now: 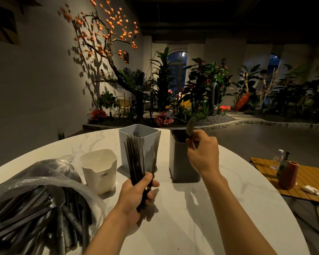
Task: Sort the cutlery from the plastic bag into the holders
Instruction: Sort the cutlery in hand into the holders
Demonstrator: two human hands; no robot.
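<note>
A bundle of dark cutlery (135, 159) stands upright in the left hand (136, 196), whose fingers and thumb are curled round the handles; the long, slim pieces fan out upward in front of the pale grey holder (145, 142). The right hand (203, 153) pinches a single dark spoon (190, 128), bowl up, at the rim of the dark grey holder (180, 162). Fork tines show inside the pale grey holder. A shorter white holder (99, 170), with small lettering on its front, stands to the left of the other two. Nearer still on the left lies the clear plastic bag (35, 196), open toward the person and full of more dark cutlery (31, 214) lying in a heap. All of this rests on a round white marble-patterned table (201, 227). Right of the table, lower down, a yellow slatted table (306, 181) carries an orange ribbed vase (288, 175) and small bottles (282, 159). Behind is a dim room with an indoor garden (191, 92) and a tree with orange fruit (103, 34) against the wall.
</note>
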